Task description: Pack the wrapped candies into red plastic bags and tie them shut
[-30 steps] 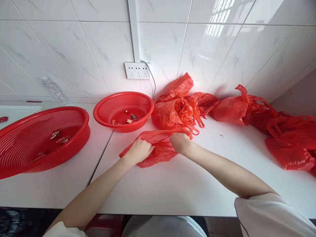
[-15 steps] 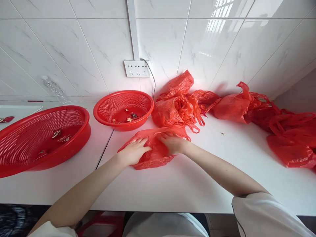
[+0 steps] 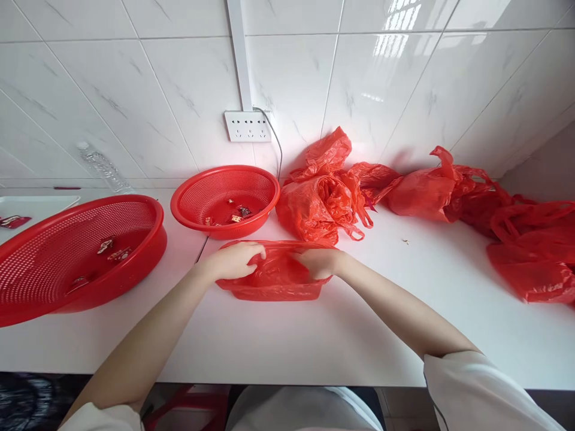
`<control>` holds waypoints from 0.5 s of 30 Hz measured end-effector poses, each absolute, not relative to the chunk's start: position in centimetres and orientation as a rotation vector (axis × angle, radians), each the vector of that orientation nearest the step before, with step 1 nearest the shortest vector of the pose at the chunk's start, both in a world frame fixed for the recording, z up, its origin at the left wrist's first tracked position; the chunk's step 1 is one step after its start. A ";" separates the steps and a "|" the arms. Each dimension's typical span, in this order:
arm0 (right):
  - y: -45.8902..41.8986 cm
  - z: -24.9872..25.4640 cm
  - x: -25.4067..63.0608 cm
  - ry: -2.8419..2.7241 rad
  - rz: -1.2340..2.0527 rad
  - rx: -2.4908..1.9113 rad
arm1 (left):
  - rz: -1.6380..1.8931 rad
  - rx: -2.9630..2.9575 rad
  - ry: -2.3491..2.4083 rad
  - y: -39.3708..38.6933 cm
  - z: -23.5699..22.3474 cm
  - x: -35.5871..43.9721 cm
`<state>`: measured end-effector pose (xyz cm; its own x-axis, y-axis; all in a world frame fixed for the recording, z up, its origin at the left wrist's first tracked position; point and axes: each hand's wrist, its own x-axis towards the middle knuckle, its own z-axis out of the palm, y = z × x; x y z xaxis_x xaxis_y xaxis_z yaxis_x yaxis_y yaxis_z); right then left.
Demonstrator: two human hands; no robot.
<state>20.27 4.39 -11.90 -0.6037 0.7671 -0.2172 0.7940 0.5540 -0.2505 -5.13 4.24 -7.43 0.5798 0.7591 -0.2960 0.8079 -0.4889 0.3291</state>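
A red plastic bag (image 3: 274, 291) lies on the white table in front of me, its mouth spread wide towards me. My left hand (image 3: 236, 260) reaches over the bag's left side, thumb apart from the fingers, fingertips bent inside the mouth. From the right, my right hand (image 3: 318, 263) is inside the bag against its right side. Its fingers point left and slightly bend, and part of them is hidden by the film. Neither hand shows a separate item in it.
Behind the bag stands a red plastic basket (image 3: 179, 211) with several small wrapped pieces. A larger red basket (image 3: 148, 263) with a few pieces is at left, beside a white tray (image 3: 49, 206) and clear bottle (image 3: 104, 167). Crumpled red bags (image 3: 300, 206) line the wall rightwards.
The bag's mouth has widened and its front side now stands up more squarely. My left hand has shifted up and left, and my right hand's fingers have drawn in from lying spread.
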 end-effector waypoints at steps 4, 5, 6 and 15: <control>3.6 -9.7 19.8 2.762 -0.672 1.186 | 0.283 2.294 1.116 2.9 -4.3 -4.5; 3.4 -9.3 19.7 2.817 -0.746 1.173 | 0.400 2.321 1.162 3.1 -3.9 -4.6; 3.1 -9.0 19.6 2.872 -0.842 1.165 | 0.508 2.380 1.257 3.5 -3.8 -4.9; 1.8 -9.5 18.1 2.631 -2.080 1.289 | 0.087 2.576 1.930 8.3 -7.8 -8.4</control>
